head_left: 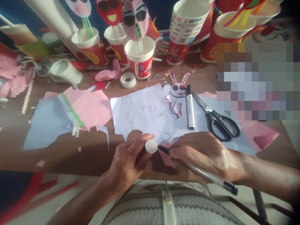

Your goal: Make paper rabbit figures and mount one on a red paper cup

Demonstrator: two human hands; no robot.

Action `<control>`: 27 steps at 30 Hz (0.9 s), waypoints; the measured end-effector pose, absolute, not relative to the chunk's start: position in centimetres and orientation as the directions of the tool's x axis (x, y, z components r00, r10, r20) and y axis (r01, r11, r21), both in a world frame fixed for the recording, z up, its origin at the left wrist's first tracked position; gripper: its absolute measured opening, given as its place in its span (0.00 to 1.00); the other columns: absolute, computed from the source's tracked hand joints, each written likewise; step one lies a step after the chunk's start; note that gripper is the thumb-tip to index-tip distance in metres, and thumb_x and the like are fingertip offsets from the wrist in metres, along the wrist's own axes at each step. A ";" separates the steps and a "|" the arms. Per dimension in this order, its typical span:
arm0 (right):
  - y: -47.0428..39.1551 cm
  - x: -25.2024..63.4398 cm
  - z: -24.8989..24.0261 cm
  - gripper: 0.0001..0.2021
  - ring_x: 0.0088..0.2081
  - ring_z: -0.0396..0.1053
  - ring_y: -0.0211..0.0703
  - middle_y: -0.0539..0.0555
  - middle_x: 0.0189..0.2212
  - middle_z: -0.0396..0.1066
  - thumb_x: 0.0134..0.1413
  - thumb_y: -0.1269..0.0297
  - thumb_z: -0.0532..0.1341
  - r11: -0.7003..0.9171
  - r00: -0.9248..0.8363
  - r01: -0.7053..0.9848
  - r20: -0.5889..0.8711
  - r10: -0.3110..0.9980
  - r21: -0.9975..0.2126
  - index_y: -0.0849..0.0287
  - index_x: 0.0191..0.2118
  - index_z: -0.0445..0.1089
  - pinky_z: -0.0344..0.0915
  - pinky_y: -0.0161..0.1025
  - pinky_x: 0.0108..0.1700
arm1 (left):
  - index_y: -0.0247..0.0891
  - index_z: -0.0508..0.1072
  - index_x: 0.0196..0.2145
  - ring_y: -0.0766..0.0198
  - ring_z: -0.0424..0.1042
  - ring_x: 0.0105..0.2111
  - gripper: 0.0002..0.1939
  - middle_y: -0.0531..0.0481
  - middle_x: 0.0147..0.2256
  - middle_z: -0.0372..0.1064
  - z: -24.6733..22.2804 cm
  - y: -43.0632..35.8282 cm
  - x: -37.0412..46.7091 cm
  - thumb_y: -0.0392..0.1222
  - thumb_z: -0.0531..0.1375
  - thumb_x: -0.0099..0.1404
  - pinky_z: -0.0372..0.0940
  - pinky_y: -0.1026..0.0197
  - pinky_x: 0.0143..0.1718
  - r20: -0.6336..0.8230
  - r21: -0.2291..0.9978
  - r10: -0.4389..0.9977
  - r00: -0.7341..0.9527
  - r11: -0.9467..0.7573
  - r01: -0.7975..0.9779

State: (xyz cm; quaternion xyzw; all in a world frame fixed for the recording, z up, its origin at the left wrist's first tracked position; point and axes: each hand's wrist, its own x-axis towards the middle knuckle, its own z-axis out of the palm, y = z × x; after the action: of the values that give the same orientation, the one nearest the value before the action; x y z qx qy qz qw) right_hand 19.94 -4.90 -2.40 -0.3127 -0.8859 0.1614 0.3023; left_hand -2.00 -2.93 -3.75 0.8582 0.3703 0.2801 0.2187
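Near the table's front edge, my left hand (127,161) pinches a small round white disc (151,146) between thumb and fingers. My right hand (206,154) holds a black-tipped pen (211,175) with a clear barrel, its tip at the disc's right edge. Pink paper (167,157) lies partly under the pen. Beyond the hands are a white sheet (142,109), a white marker (190,111), black-handled scissors (217,120) and a small paper face (178,89) with pink ears. Two pink leaf-like cutouts (180,109) lie below the face.
Red paper cups (140,62) with paper faces on straws stand along the back, beside stacked cups (180,43). A tape roll (127,80) and a tipped white cup (67,71) are nearer. Blue paper (47,115) and pink paper (93,106) lie left. A red chair (37,190) stands at lower left.
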 end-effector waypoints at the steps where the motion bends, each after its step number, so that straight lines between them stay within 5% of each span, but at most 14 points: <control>1: -4.9 20.1 -2.5 0.06 0.22 0.62 0.36 0.48 0.20 0.65 0.51 0.77 0.55 0.734 -0.599 0.465 0.434 0.673 -0.495 0.58 0.31 0.61 0.59 0.35 0.25 | 0.35 0.68 0.45 0.67 0.75 0.32 0.14 0.51 0.38 0.76 -3.8 -2.9 -2.0 0.32 0.60 0.61 0.71 0.69 0.37 0.326 0.585 0.755 0.570 -0.634 0.506; 10: -3.8 20.0 -2.2 0.04 0.17 0.57 0.33 0.45 0.17 0.62 0.57 0.71 0.52 0.667 -0.540 0.495 0.404 0.738 -0.557 0.59 0.31 0.61 0.53 0.33 0.19 | 0.35 0.67 0.43 0.65 0.76 0.31 0.09 0.49 0.33 0.76 -4.0 -2.8 -1.7 0.34 0.57 0.63 0.70 0.67 0.33 0.337 0.622 0.748 0.571 -0.633 0.461; 21: -1.4 19.3 -0.7 0.05 0.15 0.60 0.33 0.45 0.16 0.63 0.52 0.76 0.54 0.573 -0.543 0.521 0.273 0.794 -0.632 0.59 0.32 0.64 0.58 0.31 0.18 | 0.32 0.69 0.39 0.62 0.74 0.26 0.07 0.46 0.28 0.75 -3.7 -2.6 -1.2 0.35 0.53 0.66 0.72 0.62 0.28 0.354 0.645 0.770 0.531 -0.612 0.457; 27: -0.4 20.3 -1.2 0.05 0.26 0.70 0.40 0.50 0.27 0.72 0.54 0.69 0.54 0.593 -0.618 0.566 0.182 0.765 -0.573 0.55 0.35 0.66 0.67 0.37 0.27 | 0.29 0.69 0.36 0.64 0.68 0.17 0.09 0.50 0.20 0.69 -4.3 -2.3 -1.1 0.36 0.52 0.66 0.66 0.63 0.17 0.452 0.585 0.725 0.519 -0.680 0.442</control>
State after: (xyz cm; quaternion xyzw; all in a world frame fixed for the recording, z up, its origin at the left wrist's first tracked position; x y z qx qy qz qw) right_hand 20.28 -0.41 -1.21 -0.3833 -0.8676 0.2373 0.2095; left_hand -1.08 -2.32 -4.35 0.8475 0.3442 0.3492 0.2031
